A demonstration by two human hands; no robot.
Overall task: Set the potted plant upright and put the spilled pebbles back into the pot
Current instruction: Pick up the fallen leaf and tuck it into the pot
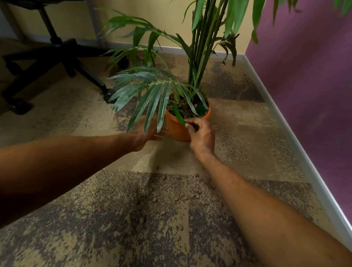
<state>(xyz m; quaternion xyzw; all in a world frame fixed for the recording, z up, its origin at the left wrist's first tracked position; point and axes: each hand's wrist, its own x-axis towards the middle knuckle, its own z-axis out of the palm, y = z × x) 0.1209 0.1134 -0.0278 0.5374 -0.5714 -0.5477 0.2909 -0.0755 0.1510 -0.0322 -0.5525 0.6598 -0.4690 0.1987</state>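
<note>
Office chair (45,53) far left. Left hand (145,134) flat against the orange pot (177,129), fingers spread, partly hidden by fronds. Pot upright on carpet (66,229), near the corner. Right hand (202,134) pinches a leaf (179,115) at the rim. Brown pebbles (178,196) scattered on the carpet in front of the pot.

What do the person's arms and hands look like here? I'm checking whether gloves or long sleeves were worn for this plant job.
Both forearms are bare right up to the picture's edge, with no sleeve in sight. The left hand and right hand wear no gloves. No watch, ring or band shows, though leaves cover part of the left hand.
</note>
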